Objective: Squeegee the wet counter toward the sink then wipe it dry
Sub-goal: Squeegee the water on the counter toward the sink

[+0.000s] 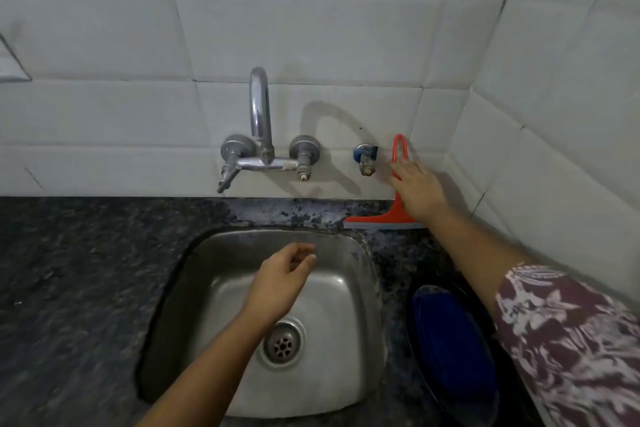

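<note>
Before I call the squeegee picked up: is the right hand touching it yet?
Touching. In the head view the right hand lies over the red squeegee handle, fingers against it with no gap showing, though a closed grip isn't visible.

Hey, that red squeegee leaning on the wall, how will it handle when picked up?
The red squeegee looks like thin plastic, so probably light and stiff. It stands propped against the tiles, so it may tip if nudged. The right hand covers its handle; the counter may be slippery.

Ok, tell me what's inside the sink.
Inside the steel sink only the drain strainer shows, with no dishes. The left hand and forearm hover above the basin, covering part of its floor, so that patch cannot be checked.
</note>
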